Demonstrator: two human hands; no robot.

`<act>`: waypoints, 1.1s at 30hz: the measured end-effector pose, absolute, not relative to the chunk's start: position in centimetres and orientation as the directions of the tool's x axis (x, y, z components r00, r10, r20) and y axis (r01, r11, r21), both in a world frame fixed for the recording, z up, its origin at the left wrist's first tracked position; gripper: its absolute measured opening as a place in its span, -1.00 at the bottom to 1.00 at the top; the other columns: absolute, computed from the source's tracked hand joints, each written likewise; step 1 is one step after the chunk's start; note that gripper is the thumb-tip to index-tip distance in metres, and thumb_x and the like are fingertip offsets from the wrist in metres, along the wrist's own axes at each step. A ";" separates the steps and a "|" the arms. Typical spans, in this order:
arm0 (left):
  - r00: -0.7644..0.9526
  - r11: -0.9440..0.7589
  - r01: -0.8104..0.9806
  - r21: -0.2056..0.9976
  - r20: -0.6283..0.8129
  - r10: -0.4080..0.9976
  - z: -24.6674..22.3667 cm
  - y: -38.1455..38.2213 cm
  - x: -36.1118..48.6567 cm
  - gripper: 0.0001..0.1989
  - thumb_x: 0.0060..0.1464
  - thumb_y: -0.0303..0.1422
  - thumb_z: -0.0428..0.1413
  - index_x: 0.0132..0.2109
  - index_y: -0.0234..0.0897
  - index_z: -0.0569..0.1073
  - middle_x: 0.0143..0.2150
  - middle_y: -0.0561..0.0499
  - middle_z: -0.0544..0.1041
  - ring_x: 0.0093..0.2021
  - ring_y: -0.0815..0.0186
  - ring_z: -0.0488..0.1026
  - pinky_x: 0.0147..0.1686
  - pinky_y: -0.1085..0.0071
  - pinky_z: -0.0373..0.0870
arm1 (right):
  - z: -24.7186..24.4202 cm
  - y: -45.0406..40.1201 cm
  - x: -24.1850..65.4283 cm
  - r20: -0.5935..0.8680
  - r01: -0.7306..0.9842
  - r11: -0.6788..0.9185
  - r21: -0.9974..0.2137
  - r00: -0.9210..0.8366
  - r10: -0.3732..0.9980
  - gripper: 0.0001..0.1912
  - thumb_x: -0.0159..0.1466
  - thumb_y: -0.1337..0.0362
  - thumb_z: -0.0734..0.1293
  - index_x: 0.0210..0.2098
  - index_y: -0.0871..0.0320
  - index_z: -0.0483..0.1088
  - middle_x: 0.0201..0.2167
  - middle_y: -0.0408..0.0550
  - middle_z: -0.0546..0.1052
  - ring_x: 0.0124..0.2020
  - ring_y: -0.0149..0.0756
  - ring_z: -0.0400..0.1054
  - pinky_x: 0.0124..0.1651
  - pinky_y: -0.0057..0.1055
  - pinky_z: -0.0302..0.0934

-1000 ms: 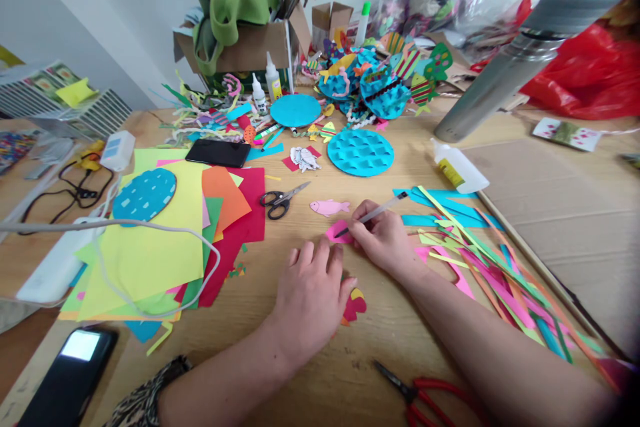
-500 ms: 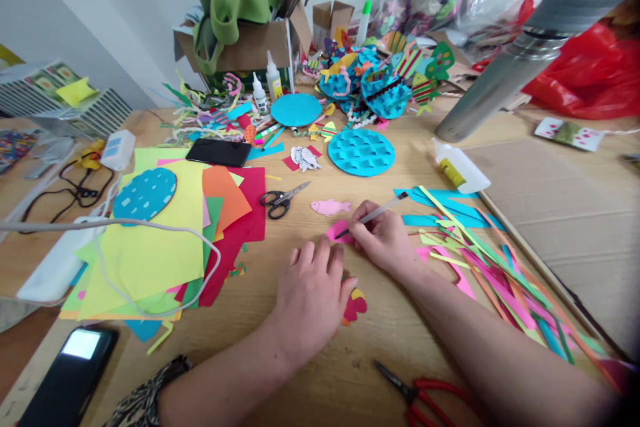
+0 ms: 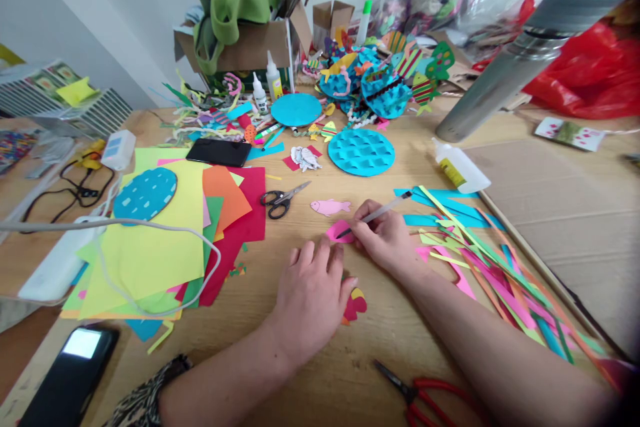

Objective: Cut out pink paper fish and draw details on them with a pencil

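Note:
My right hand (image 3: 383,235) is closed around a slim grey pen (image 3: 380,211), its tip on a bright pink paper piece (image 3: 338,231). My left hand (image 3: 311,290) lies flat with fingers stretched out, the fingertips at the near edge of that pink piece. Just beyond sits a pale pink paper fish (image 3: 330,207). Partly under my left thumb is a small red and yellow paper cutout (image 3: 355,305). Black-handled scissors (image 3: 283,201) rest to the left of the fish. Part of the pink piece is hidden by my right hand.
Coloured paper sheets (image 3: 165,260) pile up on the left under a white cable. Paper strips (image 3: 490,267) are heaped at right. Red-handled scissors (image 3: 415,395) lie at the front edge. A blue scaled disc (image 3: 361,152), a glue bottle (image 3: 463,168) and a steel flask (image 3: 510,67) stand farther back.
The pen's upper end has shifted slightly to the right and up, along with small movement of my right hand. My left hand stays in place.

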State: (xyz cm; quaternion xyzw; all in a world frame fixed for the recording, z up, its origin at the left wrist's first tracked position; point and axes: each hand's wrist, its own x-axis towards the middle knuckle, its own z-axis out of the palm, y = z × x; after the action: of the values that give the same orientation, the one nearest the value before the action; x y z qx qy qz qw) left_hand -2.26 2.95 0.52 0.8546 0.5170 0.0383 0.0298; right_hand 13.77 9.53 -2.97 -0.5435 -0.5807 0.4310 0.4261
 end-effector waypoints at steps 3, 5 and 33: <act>0.462 -0.463 0.881 0.099 0.036 0.886 0.5 2.9 -2.3 -0.57 0.30 -0.16 0.03 0.17 -0.35 0.40 0.14 -0.15 0.44 -0.05 0.07 0.35 -0.15 0.11 0.36 | -3.0 9.6 13.8 0.021 0.267 0.035 -0.963 -0.054 0.998 -0.90 0.16 0.34 0.31 -0.48 0.12 0.31 -0.65 -0.24 0.38 -0.64 -0.41 0.25 -0.57 -0.48 0.06; 0.463 -0.465 0.880 0.100 0.043 0.885 0.4 2.9 -2.3 -0.57 0.30 -0.16 0.03 0.17 -0.35 0.40 0.13 -0.15 0.44 -0.05 0.07 0.35 -0.14 0.12 0.36 | -3.0 9.6 13.8 0.023 0.262 0.036 -0.964 -0.052 0.998 -0.91 0.16 0.34 0.31 -0.47 0.12 0.31 -0.66 -0.24 0.37 -0.65 -0.41 0.24 -0.58 -0.48 0.05; 0.436 -0.441 0.884 0.158 0.064 0.898 -0.5 3.5 -2.5 -0.54 0.27 -0.18 0.07 0.24 -0.25 0.36 0.08 -0.15 0.41 -0.02 0.05 0.31 -0.08 0.08 0.40 | -2.8 9.4 13.6 0.218 0.273 0.190 -0.943 0.077 0.973 -0.84 0.26 0.26 0.32 -0.45 0.09 0.31 -0.59 -0.18 0.40 -0.57 -0.33 0.31 -0.49 -0.41 0.20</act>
State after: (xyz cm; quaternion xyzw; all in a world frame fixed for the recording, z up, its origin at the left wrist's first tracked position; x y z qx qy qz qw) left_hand -2.54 3.47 -0.47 0.8459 0.5265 0.0692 0.0501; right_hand 13.59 9.40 -2.77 -0.5332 -0.5841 0.3473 0.5040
